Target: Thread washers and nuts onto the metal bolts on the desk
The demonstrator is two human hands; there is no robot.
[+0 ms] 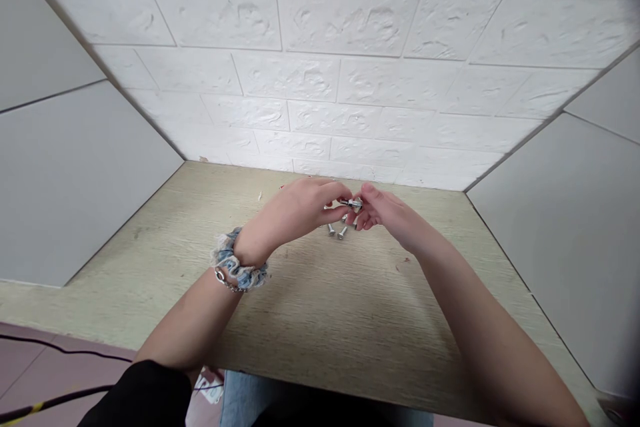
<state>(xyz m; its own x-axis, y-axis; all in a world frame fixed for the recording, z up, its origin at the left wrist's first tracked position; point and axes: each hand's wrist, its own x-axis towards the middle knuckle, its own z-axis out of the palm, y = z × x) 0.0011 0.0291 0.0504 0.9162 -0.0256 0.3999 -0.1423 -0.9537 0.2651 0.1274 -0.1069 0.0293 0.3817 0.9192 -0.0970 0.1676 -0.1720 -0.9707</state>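
Note:
Above the tabletop, my left hand [307, 207] pinches the thin end of a small silver bolt [354, 203] between thumb and fingers. From the other side, my right hand [387, 210] has its fingers curled round the bolt's wider end, with the thumb raised over it. Whether a nut or washer sits on the bolt is too small to tell. Just below the hands, two more silver bolts [343, 233] lie on the wooden table [320, 307]. Other small metal pieces behind them are partly hidden by my fingers.
A white brick-patterned wall [310, 73] closes off the back. Grey panels stand at the left [85, 180] and right [560, 227]. A white scrap [259, 196] lies left of my hands. Black cables [60, 349] run over the pink floor at lower left.

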